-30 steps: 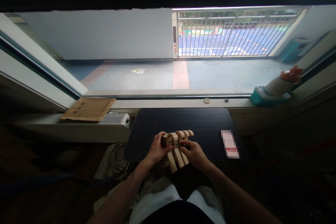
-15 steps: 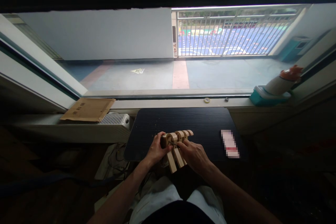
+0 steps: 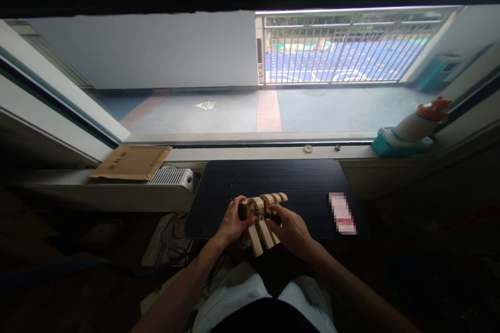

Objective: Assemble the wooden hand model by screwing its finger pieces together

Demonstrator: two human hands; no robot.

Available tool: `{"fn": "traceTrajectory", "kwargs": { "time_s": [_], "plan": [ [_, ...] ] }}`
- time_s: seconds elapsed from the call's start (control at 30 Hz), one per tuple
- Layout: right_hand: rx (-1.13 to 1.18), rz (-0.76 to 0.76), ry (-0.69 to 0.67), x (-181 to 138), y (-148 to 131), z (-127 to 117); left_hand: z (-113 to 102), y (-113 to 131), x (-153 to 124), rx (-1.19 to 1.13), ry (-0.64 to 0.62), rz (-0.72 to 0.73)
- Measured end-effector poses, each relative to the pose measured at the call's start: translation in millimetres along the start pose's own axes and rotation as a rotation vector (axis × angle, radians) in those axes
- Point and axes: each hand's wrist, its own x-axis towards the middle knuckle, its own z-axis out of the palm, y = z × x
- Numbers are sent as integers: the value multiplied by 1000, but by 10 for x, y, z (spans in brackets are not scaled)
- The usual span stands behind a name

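A jointed object of pale wood, with rounded heads and several straight legs, lies at the near edge of the dark table. My left hand is closed around its left end, thumb toward the front. In my right hand is a screwdriver with a dark handle, pinched between thumb and fingers. Its thin shaft points left, the tip at the rounded wooden head beside my left thumb. Whether the tip sits in a screw is too small to tell.
Small crumbs dot the dark table. A blurred pink-white packet lies at its right. Behind it, a roll of tape and a teal box stand on the windowsill. A brown envelope rests on the radiator at left.
My right hand has shifted slightly right and its fingers have opened somewhat around the handle, so more of the screwdriver shows. My left hand and the wooden object stay put.
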Motion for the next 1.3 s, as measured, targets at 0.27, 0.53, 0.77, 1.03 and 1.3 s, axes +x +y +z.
{"fn": "traceTrajectory", "kwargs": {
  "time_s": [0.27, 0.53, 0.77, 1.03, 1.3],
  "plan": [
    [-305, -290, -14, -65, -57, 42, 29, -43, 12, 6, 30, 29],
    [311, 53, 31, 46, 148, 197, 6, 2, 3, 0, 15, 12],
    [97, 44, 0, 13, 68, 50, 2, -25, 1, -16, 2, 8],
    [-357, -342, -63, -69, -27, -78, 8, -11, -5, -31, 28, 11],
    [84, -91, 17, -18, 144, 94, -10, 30, -6, -5, 8, 14]
  ]
}}
